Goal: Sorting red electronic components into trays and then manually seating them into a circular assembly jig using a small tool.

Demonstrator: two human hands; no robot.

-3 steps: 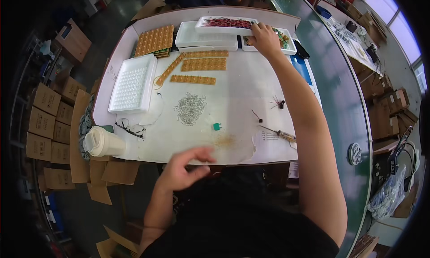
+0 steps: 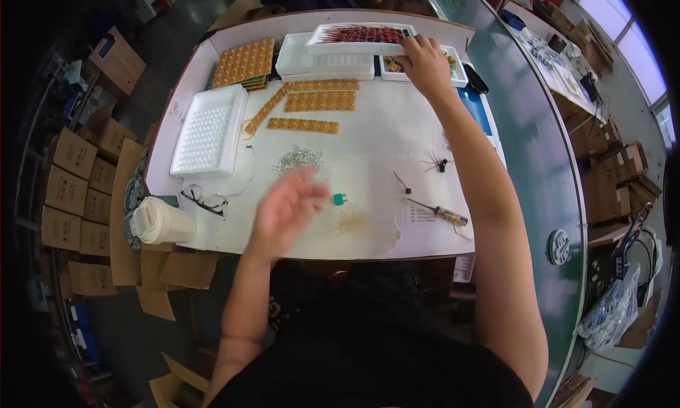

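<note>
My right hand (image 2: 426, 64) reaches to the far side of the table, its fingers closed on the right end of a white tray (image 2: 347, 48) full of red and black wired parts. My left hand (image 2: 287, 208) is over the near part of the table, blurred, with its fingers partly spread and nothing visible in them. Just right of it sits a small green block with pins (image 2: 339, 199). Beyond the left hand lies a pile of small clear pieces (image 2: 299, 156), partly covered by that hand.
Brown circuit-board strips (image 2: 303, 125) lie mid-table, with stacked brown boards (image 2: 243, 62) behind. At left stand a white tray of clear parts (image 2: 209, 135), glasses (image 2: 204, 201) and a cream cup (image 2: 163, 222). A screwdriver (image 2: 448, 215) and small wired parts (image 2: 441, 166) lie at right.
My left hand has moved up and forward from the table's near edge toward the clear pieces. The wired-parts tray has shifted slightly at its right end, with my right hand still on it.
</note>
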